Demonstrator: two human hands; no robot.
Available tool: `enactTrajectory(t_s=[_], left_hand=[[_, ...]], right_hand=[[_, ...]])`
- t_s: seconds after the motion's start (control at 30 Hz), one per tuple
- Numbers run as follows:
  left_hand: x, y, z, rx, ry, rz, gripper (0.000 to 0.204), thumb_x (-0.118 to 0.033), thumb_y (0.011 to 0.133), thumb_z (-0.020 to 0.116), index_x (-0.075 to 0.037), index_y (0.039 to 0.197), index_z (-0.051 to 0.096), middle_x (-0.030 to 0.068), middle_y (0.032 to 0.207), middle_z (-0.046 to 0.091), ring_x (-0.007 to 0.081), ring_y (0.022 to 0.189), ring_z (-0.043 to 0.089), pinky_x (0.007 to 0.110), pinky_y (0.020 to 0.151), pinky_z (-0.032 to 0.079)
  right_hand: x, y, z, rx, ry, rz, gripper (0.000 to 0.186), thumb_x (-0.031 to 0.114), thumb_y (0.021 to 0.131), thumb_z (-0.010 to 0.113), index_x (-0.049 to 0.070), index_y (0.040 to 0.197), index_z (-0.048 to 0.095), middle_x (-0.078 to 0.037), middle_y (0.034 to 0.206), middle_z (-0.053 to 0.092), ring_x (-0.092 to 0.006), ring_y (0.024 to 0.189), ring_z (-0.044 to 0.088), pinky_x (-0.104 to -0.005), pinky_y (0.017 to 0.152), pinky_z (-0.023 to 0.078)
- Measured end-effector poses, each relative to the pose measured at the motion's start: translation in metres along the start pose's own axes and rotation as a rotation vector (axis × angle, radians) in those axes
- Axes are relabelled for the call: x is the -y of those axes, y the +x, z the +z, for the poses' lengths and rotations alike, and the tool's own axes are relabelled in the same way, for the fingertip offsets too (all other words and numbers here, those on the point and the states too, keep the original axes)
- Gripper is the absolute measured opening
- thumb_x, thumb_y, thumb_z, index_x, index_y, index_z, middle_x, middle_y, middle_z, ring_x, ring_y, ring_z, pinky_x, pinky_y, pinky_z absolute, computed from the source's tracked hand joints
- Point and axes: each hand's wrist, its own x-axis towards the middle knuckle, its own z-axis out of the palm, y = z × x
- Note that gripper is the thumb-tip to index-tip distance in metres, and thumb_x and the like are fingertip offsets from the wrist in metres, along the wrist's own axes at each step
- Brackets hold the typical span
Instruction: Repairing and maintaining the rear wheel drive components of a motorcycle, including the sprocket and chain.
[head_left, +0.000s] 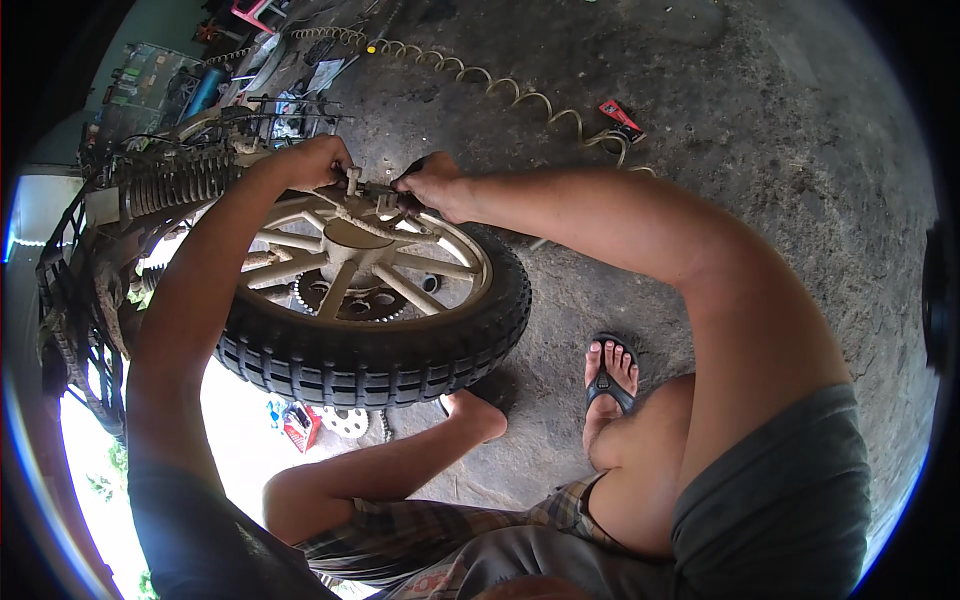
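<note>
A motorcycle wheel with a knobby black tire [370, 372] and cream cast spokes [400, 285] stands in front of me, left of centre. At its far side, my left hand [318, 162] is closed beside a small upright metal bolt [353, 181]; its fingertips are mostly hidden. Across from it, my right hand [437, 188] has its fingers curled round a small dark part at the rim's far edge. What either hand grips is too obscured to name. Between and below the hands runs a cream arm [375, 226] over the hub. A toothed sprocket [358, 303] shows behind the spokes.
The spring shock absorber [180, 190] and the motorcycle's frame lie at left. A coiled air hose [480, 75] crosses the concrete floor near a red and black packet [622, 120]. Below the tire are a loose sprocket [345, 421] and a red box [302, 428]. My sandaled foot [610, 378] is right.
</note>
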Motion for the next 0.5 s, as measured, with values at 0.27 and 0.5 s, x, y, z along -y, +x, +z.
enactTrajectory(t_s=[0.27,0.5], left_hand=[[-0.011,-0.003,-0.007,0.017,0.208,0.064,0.026,-0.002,0.076,0.075,-0.004,0.101,0.075,0.0173,0.104,0.070,0.0309,0.102,0.067,0.039,0.087,0.054],[-0.017,-0.002,-0.010,0.032,0.161,0.014,0.028,-0.005,0.075,0.078,-0.003,0.102,0.075,0.0168,0.104,0.073,0.0311,0.099,0.069,0.038,0.086,0.054]], right_hand=[[0.010,-0.005,-0.016,0.190,0.151,0.208,0.011,0.005,0.092,0.066,-0.006,0.089,0.066,-0.017,0.074,0.070,-0.0239,0.057,0.069,-0.0338,0.048,0.056],[0.010,-0.010,-0.022,0.270,0.174,0.150,0.013,0.006,0.092,0.067,-0.006,0.090,0.066,-0.018,0.079,0.070,-0.0247,0.062,0.071,-0.0337,0.050,0.058]])
